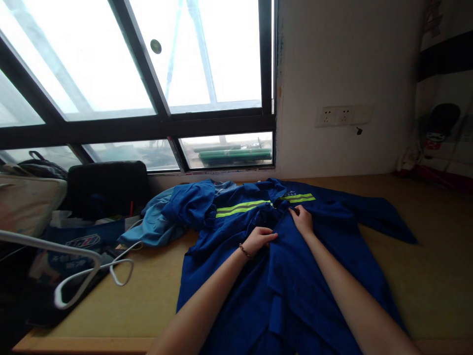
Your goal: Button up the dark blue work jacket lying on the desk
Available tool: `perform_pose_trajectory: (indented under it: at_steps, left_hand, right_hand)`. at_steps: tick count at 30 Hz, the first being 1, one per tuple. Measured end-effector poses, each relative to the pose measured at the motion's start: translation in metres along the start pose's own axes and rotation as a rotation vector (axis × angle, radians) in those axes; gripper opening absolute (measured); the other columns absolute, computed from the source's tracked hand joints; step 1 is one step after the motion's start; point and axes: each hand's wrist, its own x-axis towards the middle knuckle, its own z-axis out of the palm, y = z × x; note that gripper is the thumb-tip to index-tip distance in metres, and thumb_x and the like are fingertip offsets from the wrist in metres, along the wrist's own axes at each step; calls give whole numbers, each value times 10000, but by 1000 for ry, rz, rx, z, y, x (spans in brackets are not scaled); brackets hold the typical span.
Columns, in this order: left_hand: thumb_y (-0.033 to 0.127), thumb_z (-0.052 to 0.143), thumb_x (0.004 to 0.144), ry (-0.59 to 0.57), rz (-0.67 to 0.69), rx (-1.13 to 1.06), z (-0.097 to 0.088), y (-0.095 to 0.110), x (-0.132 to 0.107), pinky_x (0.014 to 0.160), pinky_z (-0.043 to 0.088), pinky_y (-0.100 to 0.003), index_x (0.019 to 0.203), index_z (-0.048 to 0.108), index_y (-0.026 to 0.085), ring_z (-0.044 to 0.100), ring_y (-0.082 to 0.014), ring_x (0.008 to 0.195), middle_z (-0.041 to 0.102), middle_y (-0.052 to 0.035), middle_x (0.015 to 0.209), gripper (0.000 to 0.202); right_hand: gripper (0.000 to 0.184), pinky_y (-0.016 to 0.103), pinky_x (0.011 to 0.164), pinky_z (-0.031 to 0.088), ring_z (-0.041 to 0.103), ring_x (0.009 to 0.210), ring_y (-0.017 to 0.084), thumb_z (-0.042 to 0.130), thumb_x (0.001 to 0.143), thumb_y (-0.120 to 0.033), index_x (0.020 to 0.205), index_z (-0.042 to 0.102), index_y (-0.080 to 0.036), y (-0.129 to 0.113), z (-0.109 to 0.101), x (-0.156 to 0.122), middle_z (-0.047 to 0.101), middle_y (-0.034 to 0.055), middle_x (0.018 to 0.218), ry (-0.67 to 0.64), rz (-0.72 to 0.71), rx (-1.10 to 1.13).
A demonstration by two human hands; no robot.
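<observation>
Two bare hands pinch the front of a blue work jacket spread on a tan surface

A blue work jacket [325, 256] lies front up across the middle of a tan surface [148, 291] with a pale wooden edge, below a window. Fluorescent yellow-green reflective stripes [242, 209] with a grey centre line cross its chest. The sleeve on the right of the view reaches outward; the one on the left is bunched up.

The person's left hand [258, 240], with a dark beaded bracelet [244, 250] at the wrist, pinches the cloth by the front opening between thumb and fingers. The right hand [303, 220] is higher up, just below the stripe, its thumb and fingers pinching the other side of the front near the edge. The hands are near each other but apart.

A light blue garment [157, 222] lies crumpled beside the bunched sleeve, partly under it. Further left are a white bent rod [79, 252], a printed dark blue bag [86, 239] and a black case-like object [107, 185]. Behind, the dark-framed window [218, 118] is bright, and a white wall socket panel [344, 115] sits to its right.
</observation>
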Motion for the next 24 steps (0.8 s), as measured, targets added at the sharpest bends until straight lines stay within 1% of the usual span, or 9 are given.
perform_pose_trajectory:
  at_steps: [3,7,10,12,13,15,17,20,24]
  left_hand:
    - [407,691,563,-12,-60,-272,-7,2,-6,517,367,-204,718,620,99,495,-74,513,591,-27,644,352]
    - [298,733,522,-5,-95,-437,-10,3,-8,565,428,-224,694,617,94,541,-92,545,609,-33,651,291]
    - [275,725,537,-45,-91,-460,-12,1,-5,598,445,-237,677,607,86,551,-92,556,604,-30,638,263]
    - [256,723,534,-43,-88,-457,-13,-2,-2,589,440,-224,675,602,86,542,-80,542,596,-21,622,252]
    - [247,720,535,-38,-86,-456,-13,-3,-1,577,434,-214,673,599,87,531,-71,528,586,-11,604,243]
    - [232,703,548,-31,-78,-459,-13,-5,0,543,414,-193,659,591,90,504,-55,495,556,9,557,212]
    - [223,680,565,-22,-71,-461,-13,-6,-1,501,384,-176,634,580,93,480,-47,466,526,22,517,178]
    - [221,660,575,-3,-74,-443,-13,-7,-2,456,340,-169,587,565,91,442,-38,427,494,28,482,162]
    - [239,669,568,-1,-85,-439,-14,-7,-3,484,353,-187,611,591,79,431,-40,438,490,24,496,183]
  right_hand:
    - [336,284,634,408,552,677,188,538,648,-513,738,538,-189,-4,-1,0,600,50,712,7,21,124]
    - [385,292,623,435,557,710,188,601,610,-432,876,528,-163,-12,-8,-3,595,65,798,-25,65,354]
    - [333,302,637,436,539,711,172,562,678,-374,929,513,-161,-31,-23,-20,571,84,898,78,32,305]
    - [206,304,669,424,520,705,160,516,739,-334,875,529,-180,-51,-33,-40,563,60,868,91,-94,199]
    - [149,296,673,420,514,697,153,499,760,-313,834,539,-190,-62,-37,-51,562,42,824,16,-184,172]
    - [99,270,650,421,514,672,138,489,781,-278,774,552,-203,-81,-41,-69,556,17,758,-236,-359,181]
    - [97,258,645,430,525,684,132,485,791,-250,763,567,-208,-92,-42,-81,559,13,765,-420,-471,220]
    - [133,270,712,444,540,785,139,460,809,-212,833,591,-221,-93,-41,-84,568,25,855,-491,-545,256]
    - [224,291,759,449,537,860,148,420,824,-170,933,600,-246,-84,-41,-78,579,31,913,-522,-642,234]
